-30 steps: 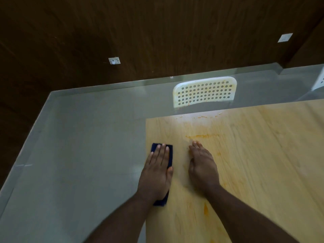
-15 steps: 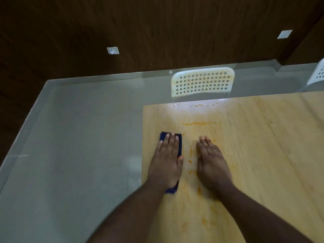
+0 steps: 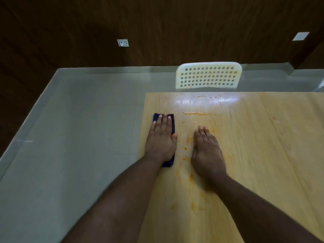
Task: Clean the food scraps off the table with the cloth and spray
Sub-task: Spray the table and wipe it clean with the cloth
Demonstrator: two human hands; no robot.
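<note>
On pale wood table, orange smears, left hand flat on cloth, right hand flat

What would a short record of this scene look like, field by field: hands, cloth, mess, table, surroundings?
left hand: flat, fingers straight, pressing on the cloth
cloth: dark blue, folded, near the table's left edge
right hand: flat on bare wood, holding nothing
mess: orange streak beyond the hands, orange smears between them
table: light wood
chair: white, perforated back, at the far edge
spray bottle: not in view
</note>
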